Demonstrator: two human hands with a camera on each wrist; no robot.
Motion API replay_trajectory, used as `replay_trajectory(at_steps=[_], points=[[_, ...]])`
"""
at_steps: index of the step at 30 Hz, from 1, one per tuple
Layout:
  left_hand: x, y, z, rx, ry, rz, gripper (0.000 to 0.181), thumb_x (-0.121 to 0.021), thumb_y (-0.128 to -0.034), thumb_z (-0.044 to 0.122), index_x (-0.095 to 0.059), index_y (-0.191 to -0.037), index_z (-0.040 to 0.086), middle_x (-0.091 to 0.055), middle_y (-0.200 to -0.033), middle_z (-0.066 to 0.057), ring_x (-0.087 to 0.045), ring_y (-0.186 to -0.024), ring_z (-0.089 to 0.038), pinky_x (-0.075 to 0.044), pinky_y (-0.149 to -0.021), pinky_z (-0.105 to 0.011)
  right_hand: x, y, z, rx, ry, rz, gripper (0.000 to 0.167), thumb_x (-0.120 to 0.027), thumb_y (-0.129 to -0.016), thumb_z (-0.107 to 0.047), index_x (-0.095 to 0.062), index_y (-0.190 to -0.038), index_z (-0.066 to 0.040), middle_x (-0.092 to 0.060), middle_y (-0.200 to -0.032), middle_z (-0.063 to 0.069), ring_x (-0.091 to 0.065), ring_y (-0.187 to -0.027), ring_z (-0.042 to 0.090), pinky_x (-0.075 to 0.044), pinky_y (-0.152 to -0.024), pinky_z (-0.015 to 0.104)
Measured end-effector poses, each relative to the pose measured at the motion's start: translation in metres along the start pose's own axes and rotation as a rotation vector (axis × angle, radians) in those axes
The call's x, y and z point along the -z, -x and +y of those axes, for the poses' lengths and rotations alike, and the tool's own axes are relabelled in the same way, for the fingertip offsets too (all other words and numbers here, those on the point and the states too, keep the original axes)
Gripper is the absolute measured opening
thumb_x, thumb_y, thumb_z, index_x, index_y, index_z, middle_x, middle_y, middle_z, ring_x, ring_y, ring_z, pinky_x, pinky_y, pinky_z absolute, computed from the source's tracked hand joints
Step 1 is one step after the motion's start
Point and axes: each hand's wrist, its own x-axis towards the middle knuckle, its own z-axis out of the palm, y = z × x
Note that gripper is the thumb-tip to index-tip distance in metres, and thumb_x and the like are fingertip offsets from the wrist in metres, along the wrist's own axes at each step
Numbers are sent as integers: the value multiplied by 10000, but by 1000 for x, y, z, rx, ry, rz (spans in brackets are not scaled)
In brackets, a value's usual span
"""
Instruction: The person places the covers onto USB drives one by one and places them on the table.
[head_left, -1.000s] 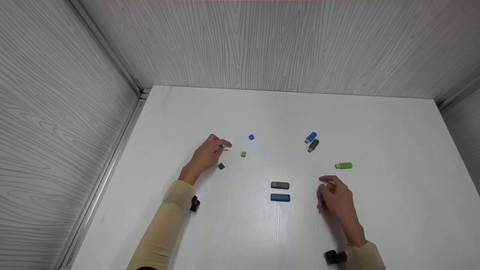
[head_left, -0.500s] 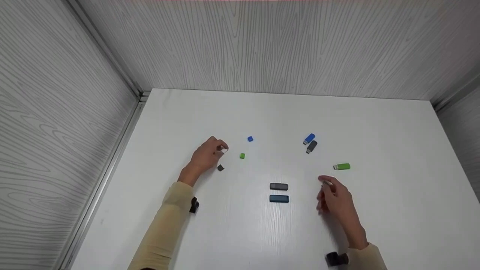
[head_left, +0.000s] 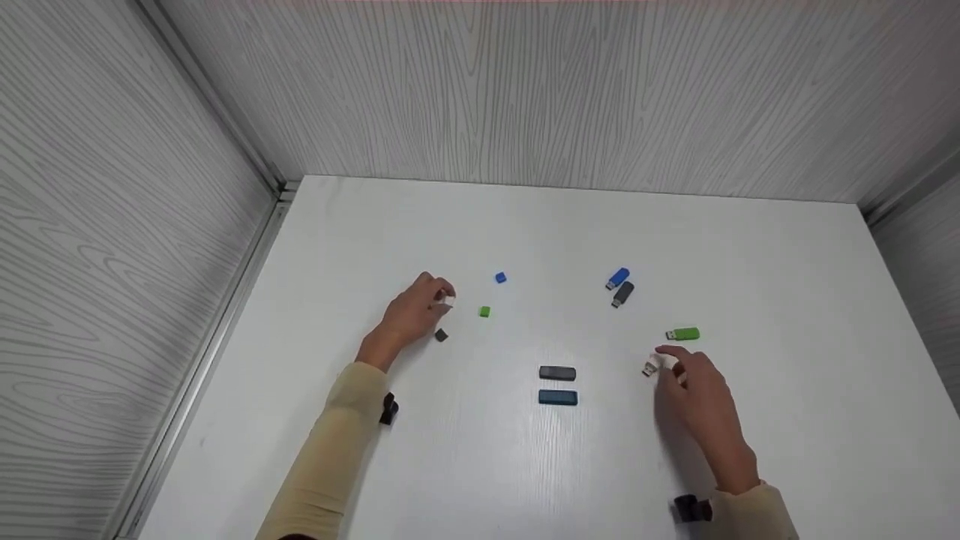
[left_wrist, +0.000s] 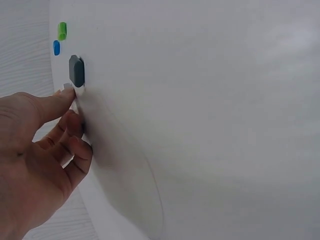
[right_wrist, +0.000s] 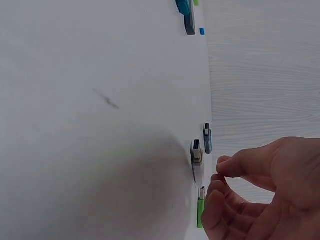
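Note:
Between thumb and index finger, my left hand [head_left: 409,311] pinches a small white cap [head_left: 449,301], its thumb tip against the cap [left_wrist: 67,86] in the left wrist view. Near it lie a dark cap [head_left: 441,335], a green cap [head_left: 484,311] and a blue cap [head_left: 501,277]. My right hand [head_left: 705,397] is beside a white USB stick [head_left: 652,364], its connector facing left. In the right wrist view a narrow gap separates the bent fingers of the hand [right_wrist: 260,187] from the stick [right_wrist: 198,159]. A green USB stick [head_left: 683,334] lies just beyond.
Blue [head_left: 618,278] and dark grey [head_left: 623,294] USB sticks lie close together farther back. A grey stick [head_left: 557,373] and a teal one [head_left: 558,397] lie parallel between the hands. Wood-patterned panels [head_left: 472,90] border the white table [head_left: 547,240].
My right hand has shifted right and loosened, and the white stick it held now shows on the table. The left hand's fingers have closed around the white cap.

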Motion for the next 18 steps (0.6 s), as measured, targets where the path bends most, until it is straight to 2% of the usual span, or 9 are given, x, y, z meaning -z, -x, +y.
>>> replay_trajectory(at_steps=[11, 18], points=[[1, 3, 1, -18, 2, -18, 284, -545, -1106, 185, -609, -1357, 70, -603, -1202, -112, -562, -1060, -242, -497, -992, -442, 1, -17, 22, 48, -9, -77, 486, -533, -1028, -10, -501, -1512, -43, -596, -1129, 243, -594, -945, 297, -481, -777, 375], [3, 3, -4, 3, 57, -23, 306, -526, -1114, 202, -603, -1379, 71, -595, -1184, -103, -525, -1050, -230, -481, -998, -425, -1, -22, 24, 73, 7, -63, 444, -560, -1048, -43, -530, -1491, -52, -609, -1124, 211, -567, -961, 275, -464, -803, 375]])
